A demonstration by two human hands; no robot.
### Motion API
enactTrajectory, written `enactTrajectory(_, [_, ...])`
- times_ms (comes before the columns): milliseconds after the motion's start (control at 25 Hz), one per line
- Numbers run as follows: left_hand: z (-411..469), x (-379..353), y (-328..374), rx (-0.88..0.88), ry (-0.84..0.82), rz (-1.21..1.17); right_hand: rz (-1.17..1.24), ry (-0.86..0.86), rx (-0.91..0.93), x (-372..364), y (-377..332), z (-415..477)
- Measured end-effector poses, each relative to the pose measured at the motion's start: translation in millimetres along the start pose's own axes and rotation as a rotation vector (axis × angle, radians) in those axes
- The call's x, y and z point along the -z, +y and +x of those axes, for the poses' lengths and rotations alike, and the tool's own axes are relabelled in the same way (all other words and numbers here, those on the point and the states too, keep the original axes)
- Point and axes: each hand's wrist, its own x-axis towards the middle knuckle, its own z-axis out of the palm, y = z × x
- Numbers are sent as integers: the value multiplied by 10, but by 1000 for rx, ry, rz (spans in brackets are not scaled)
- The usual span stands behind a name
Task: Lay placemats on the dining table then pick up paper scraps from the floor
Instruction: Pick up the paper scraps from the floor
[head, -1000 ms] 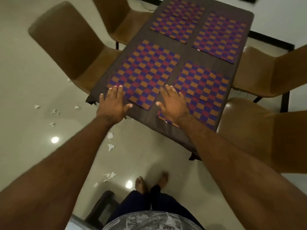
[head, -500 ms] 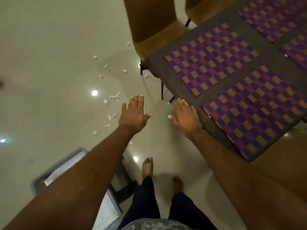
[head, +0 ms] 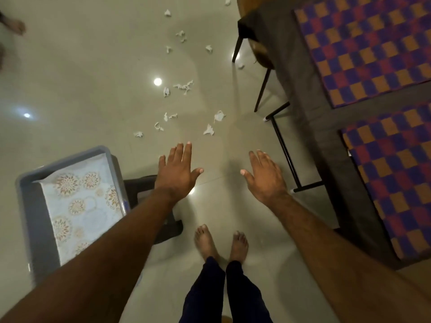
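Observation:
Several white paper scraps (head: 208,130) lie scattered on the glossy floor ahead of me. My left hand (head: 178,170) and my right hand (head: 264,177) both hang in the air over the floor, fingers straight and spread, holding nothing. The nearest scraps are just beyond my fingertips. On the right, two checkered purple, red and orange placemats (head: 363,50) lie flat on the dark dining table (head: 326,117).
A grey tray (head: 25,187) holding a floral patterned sheet sits on a dark stool at my lower left. Black table and chair legs (head: 283,150) stand to the right of my right hand. My bare feet (head: 220,241) are below. Another person's foot (head: 17,26) shows far left.
My view has swung left and down, away from the table toward the floor. Both hands have left the placemats and now hover open above the floor near the scraps.

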Motion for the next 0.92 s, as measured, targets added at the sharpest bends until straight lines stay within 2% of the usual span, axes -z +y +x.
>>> enactTrajectory(240, [348, -674, 63, -9, 95, -49, -21, 98, 1, -640, -74, 315])
enactTrajectory(400, [422, -1162, 142, -57, 79, -58, -3, 78, -12, -1111, -11, 218])
enactTrajectory(560, [393, -1694, 231, -106, 2, -63, -10, 22, -76, -1637, 281, -31])
enactTrajectory(800, [527, -2737, 502, -278, -139, 22, -42, -68, -182, -2700, 785, -358])
enactTrajectory(920, [684, -3295, 595, -344, -151, 73, -60, -46, -217, -3278, 1219, -415])
